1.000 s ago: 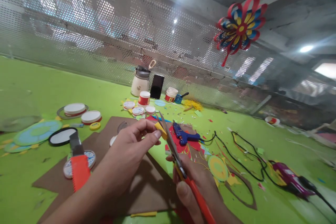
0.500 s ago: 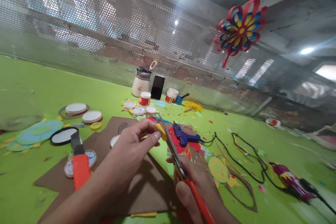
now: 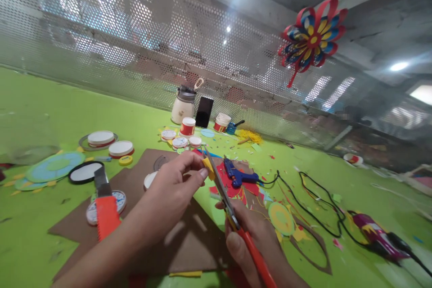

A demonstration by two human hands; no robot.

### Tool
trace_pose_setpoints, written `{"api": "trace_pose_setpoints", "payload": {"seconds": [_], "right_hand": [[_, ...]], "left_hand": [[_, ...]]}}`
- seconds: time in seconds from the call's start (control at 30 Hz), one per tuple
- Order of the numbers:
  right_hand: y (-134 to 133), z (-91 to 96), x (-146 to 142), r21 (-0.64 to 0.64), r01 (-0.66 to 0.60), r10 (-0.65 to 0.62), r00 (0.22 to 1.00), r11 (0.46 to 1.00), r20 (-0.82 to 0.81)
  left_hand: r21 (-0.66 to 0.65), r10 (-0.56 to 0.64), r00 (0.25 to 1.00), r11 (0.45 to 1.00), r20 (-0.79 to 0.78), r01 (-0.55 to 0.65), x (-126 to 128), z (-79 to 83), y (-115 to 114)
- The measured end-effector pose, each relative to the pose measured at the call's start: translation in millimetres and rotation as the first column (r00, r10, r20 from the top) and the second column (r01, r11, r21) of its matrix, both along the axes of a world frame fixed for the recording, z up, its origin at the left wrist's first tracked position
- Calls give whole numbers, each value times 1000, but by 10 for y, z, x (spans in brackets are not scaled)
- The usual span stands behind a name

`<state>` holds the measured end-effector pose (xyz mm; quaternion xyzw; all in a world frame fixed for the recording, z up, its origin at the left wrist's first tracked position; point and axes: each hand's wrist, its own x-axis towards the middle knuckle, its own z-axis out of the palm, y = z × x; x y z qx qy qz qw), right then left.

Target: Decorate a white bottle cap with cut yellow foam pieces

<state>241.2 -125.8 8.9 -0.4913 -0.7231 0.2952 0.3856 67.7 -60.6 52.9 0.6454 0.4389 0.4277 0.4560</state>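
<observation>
Between the thumb and fingers of my left hand (image 3: pixel 180 184) is a small piece of yellow paper (image 3: pixel 209 168). My right hand (image 3: pixel 248 234) is wrapped round the orange handles of a pair of scissors (image 3: pixel 224 195), whose blades point up and away from me. The blades lie right beside the yellow paper; whether they cut into it I cannot tell. Beneath both hands lies brown cardboard (image 3: pixel 189 252). Just beyond the scissors, a blue glue gun (image 3: pixel 239 174) rests on red paper (image 3: pixel 219 184).
An orange-handled cutter (image 3: pixel 106 216) lies at left, close to my forearm. Black cable (image 3: pixel 317 220) loops across the right side, by a purple device (image 3: pixel 376 234). Farther back stand a white flask (image 3: pixel 182 108), a dark phone (image 3: pixel 204 111) and red-and-white tubs (image 3: pixel 222 122).
The whole view has shifted slightly. Both hands keep nearly the same pose, with the yellow paper still beside the scissor blades.
</observation>
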Motion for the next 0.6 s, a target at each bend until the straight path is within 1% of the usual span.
{"api": "trace_pose_setpoints", "payload": {"seconds": [0.13, 0.2, 0.3, 0.37, 0.47, 0.6], "right_hand": [[-3, -39, -4, 45, 31, -32, 999, 999, 8], [-7, -37, -4, 36, 44, -44, 999, 998, 17], [-9, -19, -3, 22, 25, -26, 999, 999, 21], [-6, -15, -2, 27, 11, -11, 1000, 1000, 12], [-4, -25, -1, 32, 22, -22, 1000, 999, 12], [-9, -35, -12, 5, 44, -44, 999, 999, 6]], "left_hand": [[8, 9, 1000, 1000, -10, -9, -6, 0, 1], [1, 9, 1000, 1000, -8, -9, -11, 6, -1], [-5, -8, 1000, 1000, 3, 8, -19, 6, 0], [-17, -12, 1000, 1000, 13, 13, -22, -2, 7], [-44, -30, 999, 999, 44, 32, -21, -18, 22], [-49, -9, 999, 999, 40, 11, -18, -28, 30]]}}
